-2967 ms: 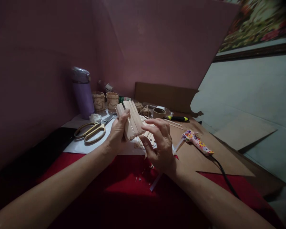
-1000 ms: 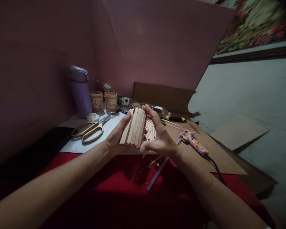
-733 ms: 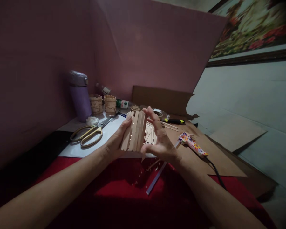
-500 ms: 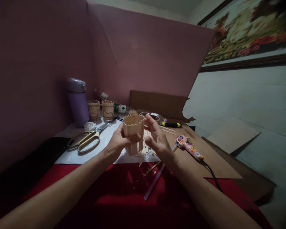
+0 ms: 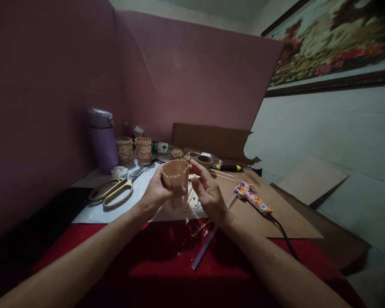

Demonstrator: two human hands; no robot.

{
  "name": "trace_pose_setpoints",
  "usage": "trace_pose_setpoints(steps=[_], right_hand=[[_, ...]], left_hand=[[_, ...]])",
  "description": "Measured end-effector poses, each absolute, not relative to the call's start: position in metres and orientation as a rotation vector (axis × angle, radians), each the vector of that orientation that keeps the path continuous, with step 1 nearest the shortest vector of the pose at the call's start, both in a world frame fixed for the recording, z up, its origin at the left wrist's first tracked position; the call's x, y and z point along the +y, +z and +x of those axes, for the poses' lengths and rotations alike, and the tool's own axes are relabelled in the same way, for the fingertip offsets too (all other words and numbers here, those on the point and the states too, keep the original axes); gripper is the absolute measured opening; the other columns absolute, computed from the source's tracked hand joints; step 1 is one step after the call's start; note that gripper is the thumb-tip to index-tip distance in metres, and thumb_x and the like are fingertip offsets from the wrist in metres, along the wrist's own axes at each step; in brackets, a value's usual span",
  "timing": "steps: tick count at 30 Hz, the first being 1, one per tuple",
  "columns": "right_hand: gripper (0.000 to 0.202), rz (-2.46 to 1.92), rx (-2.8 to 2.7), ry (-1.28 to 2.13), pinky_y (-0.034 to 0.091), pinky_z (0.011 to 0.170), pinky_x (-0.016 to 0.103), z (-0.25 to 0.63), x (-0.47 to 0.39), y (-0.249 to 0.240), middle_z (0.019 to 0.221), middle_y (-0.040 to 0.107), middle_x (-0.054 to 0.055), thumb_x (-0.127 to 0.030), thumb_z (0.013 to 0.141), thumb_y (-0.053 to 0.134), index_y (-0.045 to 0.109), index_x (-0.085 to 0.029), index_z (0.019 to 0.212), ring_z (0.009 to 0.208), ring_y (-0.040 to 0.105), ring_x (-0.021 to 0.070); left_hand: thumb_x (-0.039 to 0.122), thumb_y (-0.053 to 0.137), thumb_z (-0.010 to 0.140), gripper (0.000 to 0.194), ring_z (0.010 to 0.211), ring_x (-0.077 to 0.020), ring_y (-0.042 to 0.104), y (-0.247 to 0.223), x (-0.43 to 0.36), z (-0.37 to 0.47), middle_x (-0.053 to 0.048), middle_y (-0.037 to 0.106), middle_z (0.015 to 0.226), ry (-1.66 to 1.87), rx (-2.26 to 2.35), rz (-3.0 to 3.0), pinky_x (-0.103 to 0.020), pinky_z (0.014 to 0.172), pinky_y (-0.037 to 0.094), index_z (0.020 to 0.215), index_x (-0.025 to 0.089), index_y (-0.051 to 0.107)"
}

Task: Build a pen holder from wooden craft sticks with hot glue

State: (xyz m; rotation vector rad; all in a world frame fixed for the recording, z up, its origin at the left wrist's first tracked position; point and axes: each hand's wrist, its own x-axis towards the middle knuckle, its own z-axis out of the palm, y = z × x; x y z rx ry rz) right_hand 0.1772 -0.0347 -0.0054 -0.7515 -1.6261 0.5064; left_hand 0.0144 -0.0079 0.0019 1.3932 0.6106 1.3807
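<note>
A cup built of upright wooden craft sticks (image 5: 175, 173) with a scalloped rim is held up above the front of the table. My left hand (image 5: 155, 190) grips it from the left, the thumb lying across its near side. At its right, my right hand (image 5: 208, 192) has thumb and fingers apart, fingertips close to the rim; whether they touch it I cannot tell. Behind and below the cup lie loose wooden stick pieces (image 5: 193, 199). A clear glue stick (image 5: 205, 248) reaches from the flowered glue gun (image 5: 253, 198) onto the red cloth (image 5: 141, 265).
Gold-handled scissors (image 5: 117, 193) lie on white paper (image 5: 93, 216) at the left. Behind them stand a purple bottle (image 5: 103, 145) and two decorated wooden cups (image 5: 143, 150), (image 5: 125, 152). A tape roll (image 5: 204, 160) and a black-and-yellow tool (image 5: 229, 168) lie on cardboard (image 5: 285, 224).
The stick cup has come slightly lower and tipped so that more of its inside shows. My right hand stays beside it with the fingers a little more bent.
</note>
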Motion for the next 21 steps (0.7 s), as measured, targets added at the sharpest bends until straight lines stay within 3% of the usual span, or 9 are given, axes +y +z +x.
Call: trace_pose_setpoints(steps=[7, 14, 18, 21], right_hand=[[0.038, -0.919, -1.515, 0.424, 0.051, 0.090, 0.042, 0.179, -0.027, -0.014, 0.119, 0.063, 0.012, -0.047, 0.093, 0.052, 0.058, -0.021, 0.119, 0.111, 0.059, 0.0241], [0.029, -0.983, -1.610, 0.353, 0.051, 0.083, 0.036, 0.176, -0.030, -0.019, 0.113, 0.063, 0.010, -0.040, 0.094, 0.050, 0.064, -0.019, 0.110, 0.106, 0.059, 0.0221], [0.026, -0.992, -1.615, 0.368, 0.048, 0.090, 0.037, 0.177, -0.029, -0.021, 0.113, 0.063, 0.010, -0.038, 0.095, 0.050, 0.065, -0.021, 0.107, 0.111, 0.057, 0.0220], [0.027, -0.996, -1.575, 0.396, 0.047, 0.092, 0.037, 0.178, -0.029, -0.018, 0.113, 0.062, 0.009, -0.039, 0.095, 0.050, 0.066, -0.021, 0.106, 0.111, 0.057, 0.0218]], left_hand=[[0.018, 0.090, 0.040, 0.080, 0.081, -0.0151, 0.058, 0.008, 0.027, -0.015, 0.001, 0.063, 0.095, 1.711, 0.750, 1.278, -0.026, 0.072, 0.049, 0.110, 0.022, 0.051], [0.019, 0.089, 0.037, 0.086, 0.091, -0.0216, 0.059, -0.009, 0.042, -0.020, -0.002, 0.062, 0.101, 1.607, 0.959, 1.335, -0.031, 0.076, 0.049, 0.113, 0.022, 0.050], [0.023, 0.090, 0.037, 0.086, 0.099, -0.0257, 0.059, -0.011, 0.039, -0.019, -0.007, 0.062, 0.105, 1.509, 1.081, 1.333, -0.037, 0.085, 0.048, 0.112, 0.018, 0.050], [0.031, 0.090, 0.044, 0.090, 0.110, -0.0276, 0.057, -0.010, 0.038, -0.021, -0.009, 0.060, 0.116, 1.532, 0.989, 1.307, -0.039, 0.094, 0.045, 0.122, 0.020, 0.048]])
